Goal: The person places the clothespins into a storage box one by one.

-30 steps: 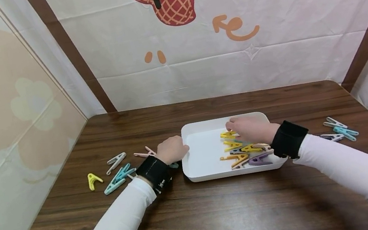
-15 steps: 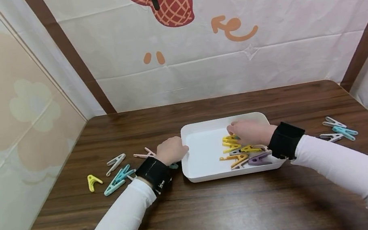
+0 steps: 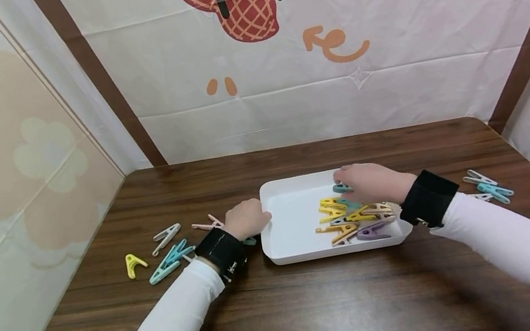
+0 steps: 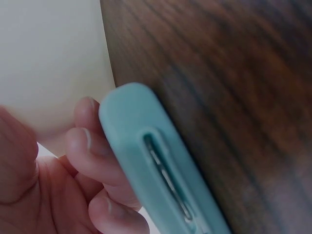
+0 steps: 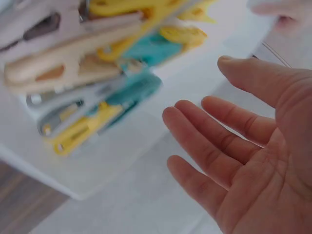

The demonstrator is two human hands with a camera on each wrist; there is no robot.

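My left hand (image 3: 245, 219) holds the left rim of a white tray (image 3: 288, 220). In the left wrist view its thumb and fingers (image 4: 95, 151) lie on either side of the tray wall, beside a teal clothespin (image 4: 141, 141) on the wood. Over the tray's back right is my right hand (image 3: 374, 180), fingers spread and relaxed with nothing between them in the right wrist view. A teal clothespin (image 3: 340, 188) shows at its fingertips in the head view. Below are yellow clothespins (image 3: 332, 208), an orange one (image 3: 343, 231), a purple one (image 3: 372, 231) and several others.
Left of the tray on the wooden table (image 3: 296, 314) lie a yellow clothespin (image 3: 133, 264), a grey-white one (image 3: 167, 237), blue ones (image 3: 169, 265) and pink ones (image 3: 208, 223). More clothespins (image 3: 494, 190) lie at the right. Patterned cloth (image 3: 288, 114) hangs behind the table.
My right hand has shifted right over the tray, and teal clothespins now show near and below its fingertips. My left hand keeps its hold on the rim.
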